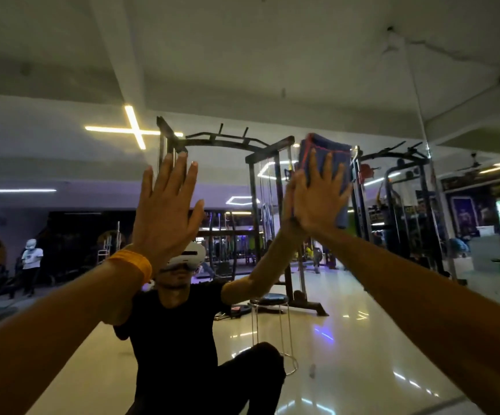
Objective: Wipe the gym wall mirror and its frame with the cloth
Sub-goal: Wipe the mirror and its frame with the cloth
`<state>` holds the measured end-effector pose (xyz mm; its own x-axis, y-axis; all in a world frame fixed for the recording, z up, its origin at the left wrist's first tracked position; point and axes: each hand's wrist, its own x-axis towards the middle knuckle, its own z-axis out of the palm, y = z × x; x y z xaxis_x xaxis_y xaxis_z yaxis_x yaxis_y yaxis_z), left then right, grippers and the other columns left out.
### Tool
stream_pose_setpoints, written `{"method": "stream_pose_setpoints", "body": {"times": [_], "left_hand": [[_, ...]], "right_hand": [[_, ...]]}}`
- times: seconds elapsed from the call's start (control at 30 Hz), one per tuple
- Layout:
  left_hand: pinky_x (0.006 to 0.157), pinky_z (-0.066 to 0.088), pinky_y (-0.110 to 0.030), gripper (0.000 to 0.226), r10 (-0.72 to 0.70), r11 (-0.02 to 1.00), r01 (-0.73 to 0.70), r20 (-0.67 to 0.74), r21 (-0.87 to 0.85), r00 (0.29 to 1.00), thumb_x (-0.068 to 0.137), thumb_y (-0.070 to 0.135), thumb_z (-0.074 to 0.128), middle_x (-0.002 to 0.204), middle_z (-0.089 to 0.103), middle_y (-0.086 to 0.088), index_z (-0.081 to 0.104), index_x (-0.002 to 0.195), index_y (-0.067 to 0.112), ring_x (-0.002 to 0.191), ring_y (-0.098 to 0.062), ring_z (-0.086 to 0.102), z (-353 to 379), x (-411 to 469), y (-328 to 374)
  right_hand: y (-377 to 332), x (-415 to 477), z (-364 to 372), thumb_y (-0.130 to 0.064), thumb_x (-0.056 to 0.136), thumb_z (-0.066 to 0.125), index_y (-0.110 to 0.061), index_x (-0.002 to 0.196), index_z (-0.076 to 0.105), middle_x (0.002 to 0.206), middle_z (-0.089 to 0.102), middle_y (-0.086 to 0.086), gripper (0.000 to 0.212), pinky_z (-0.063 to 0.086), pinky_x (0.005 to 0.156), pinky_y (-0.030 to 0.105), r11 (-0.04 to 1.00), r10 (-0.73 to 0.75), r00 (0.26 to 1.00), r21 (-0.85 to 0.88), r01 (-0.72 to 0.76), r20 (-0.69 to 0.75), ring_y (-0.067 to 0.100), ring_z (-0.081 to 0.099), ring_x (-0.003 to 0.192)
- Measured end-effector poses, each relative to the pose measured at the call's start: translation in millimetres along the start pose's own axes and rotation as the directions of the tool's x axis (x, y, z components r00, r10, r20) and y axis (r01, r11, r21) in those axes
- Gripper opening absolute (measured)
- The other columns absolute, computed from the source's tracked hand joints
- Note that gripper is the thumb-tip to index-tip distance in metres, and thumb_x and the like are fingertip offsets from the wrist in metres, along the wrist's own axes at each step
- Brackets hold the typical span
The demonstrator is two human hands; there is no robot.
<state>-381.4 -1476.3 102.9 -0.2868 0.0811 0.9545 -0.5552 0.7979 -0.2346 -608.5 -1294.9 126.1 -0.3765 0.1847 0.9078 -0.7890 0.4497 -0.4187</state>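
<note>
Directly before you, filling the view: gym wall mirror (242, 70), reflecting racks and glossy floor. No streaks or wiped patches are legible. Judged mid-wipe at the upper glass, with the lower glass and frame probably left to do.
- Far right: thin vertical strip (422, 121), a seam or frame edge; the cloth is well apart from it.
- Left: your left hand (165, 205), fingers straight and spread, flat on the glass, holding nothing.
- Right: your right hand (317, 199), fingers straight, pressing the cloth.
- Blue cloth (329, 148), folded and red-edged, between palm and mirror.
- Yellow wristband (132, 265), on your left wrist.
</note>
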Motion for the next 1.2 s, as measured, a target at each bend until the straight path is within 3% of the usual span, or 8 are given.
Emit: {"method": "stream_pose_setpoints", "body": {"times": [0.13, 0.23, 0.4, 0.5, 0.57, 0.7, 1.0, 1.2], "left_hand": [[0.128, 0.003, -0.058, 0.076, -0.016, 1.000, 0.016, -0.009, -0.022, 1.000, 0.101, 0.054, 0.017, 0.173, 0.001, -0.011, 0.012, 0.166, 0.014, 0.160, -0.028, -0.006, 3, -6, 3], [0.128, 0.004, -0.057, 0.077, 0.015, 0.999, -0.015, 0.002, -0.034, 1.000, 0.101, 0.054, 0.017, 0.173, 0.002, -0.012, 0.014, 0.165, 0.013, 0.160, -0.029, -0.003, -5, -7, 3], [0.128, 0.006, -0.059, 0.075, -0.030, 0.998, 0.031, 0.021, -0.059, 0.999, 0.101, 0.050, 0.022, 0.173, 0.006, -0.013, 0.014, 0.165, 0.011, 0.160, -0.030, 0.001, -8, -15, 15], [0.128, 0.007, -0.059, 0.073, 0.037, 0.998, -0.036, 0.028, -0.047, 0.999, 0.102, 0.048, 0.022, 0.173, 0.008, -0.012, 0.019, 0.164, 0.011, 0.160, -0.029, 0.002, 6, -29, 33], [0.128, 0.007, -0.058, 0.071, 0.078, 0.996, -0.077, 0.025, -0.047, 0.997, 0.103, 0.048, 0.022, 0.173, 0.008, -0.011, 0.021, 0.164, 0.012, 0.161, -0.028, 0.002, 17, -44, 46], [0.128, 0.006, -0.058, 0.067, 0.048, 0.996, -0.047, 0.003, -0.077, 0.999, 0.104, 0.042, 0.026, 0.173, 0.011, -0.011, 0.024, 0.164, 0.012, 0.161, -0.028, 0.006, 24, -78, 64], [0.127, 0.003, -0.063, 0.068, -0.044, 0.992, 0.049, 0.043, -0.112, 0.998, 0.104, 0.037, 0.031, 0.174, 0.004, -0.007, 0.017, 0.165, 0.012, 0.161, -0.027, -0.001, 36, -139, 102], [0.126, 0.003, -0.063, 0.067, -0.054, 0.990, 0.058, 0.028, -0.132, 0.998, 0.105, 0.037, 0.031, 0.174, 0.003, -0.006, 0.016, 0.165, 0.011, 0.161, -0.029, 0.002, 50, -173, 145]], "right_hand": [[-8, -65, 14, -0.058, 0.107, 0.018, -0.037, 0.162, 0.015, 0.173, 0.008, 0.001, 0.060, 0.001, 0.126, 0.062, 0.748, -0.662, 0.740, 0.054, 0.661, 0.115, 0.027, -0.001, 0.160], [19, -38, -1, -0.061, 0.106, 0.021, -0.035, 0.162, 0.020, 0.173, 0.011, 0.002, 0.062, 0.002, 0.126, 0.062, 0.544, -0.830, 0.529, 0.046, 0.838, 0.174, 0.026, 0.002, 0.160], [78, 18, -9, -0.070, 0.101, 0.011, -0.037, 0.162, 0.013, 0.171, 0.019, 0.008, 0.069, 0.016, 0.122, 0.068, 0.977, -0.212, 0.977, 0.020, 0.213, -0.014, 0.033, 0.014, 0.158], [65, -23, -2, -0.067, 0.101, 0.009, -0.034, 0.165, 0.017, 0.173, 0.013, 0.007, 0.072, 0.012, 0.124, 0.065, 0.999, -0.014, 0.999, 0.031, 0.015, -0.036, 0.034, 0.009, 0.159], [58, -71, 1, -0.062, 0.105, 0.013, -0.033, 0.165, 0.016, 0.174, 0.005, 0.004, 0.067, 0.002, 0.127, 0.059, 0.941, -0.335, 0.942, 0.067, 0.332, 0.039, 0.029, -0.002, 0.160], [106, -122, -1, -0.052, 0.106, 0.036, -0.030, 0.161, 0.032, 0.172, 0.018, 0.004, 0.059, 0.003, 0.126, 0.060, 0.536, -0.843, 0.526, 0.098, 0.839, 0.113, 0.029, 0.008, 0.160], [172, -105, -7, -0.061, 0.107, 0.014, -0.030, 0.164, 0.022, 0.173, 0.014, 0.006, 0.065, 0.011, 0.125, 0.061, 0.991, -0.122, 0.992, 0.045, 0.123, -0.020, 0.034, 0.008, 0.159], [195, -227, -5, -0.050, 0.110, 0.030, -0.032, 0.162, 0.030, 0.171, 0.020, 0.004, 0.055, 0.011, 0.125, 0.061, 0.572, -0.818, 0.550, 0.139, 0.808, 0.165, 0.030, 0.010, 0.160]]}}
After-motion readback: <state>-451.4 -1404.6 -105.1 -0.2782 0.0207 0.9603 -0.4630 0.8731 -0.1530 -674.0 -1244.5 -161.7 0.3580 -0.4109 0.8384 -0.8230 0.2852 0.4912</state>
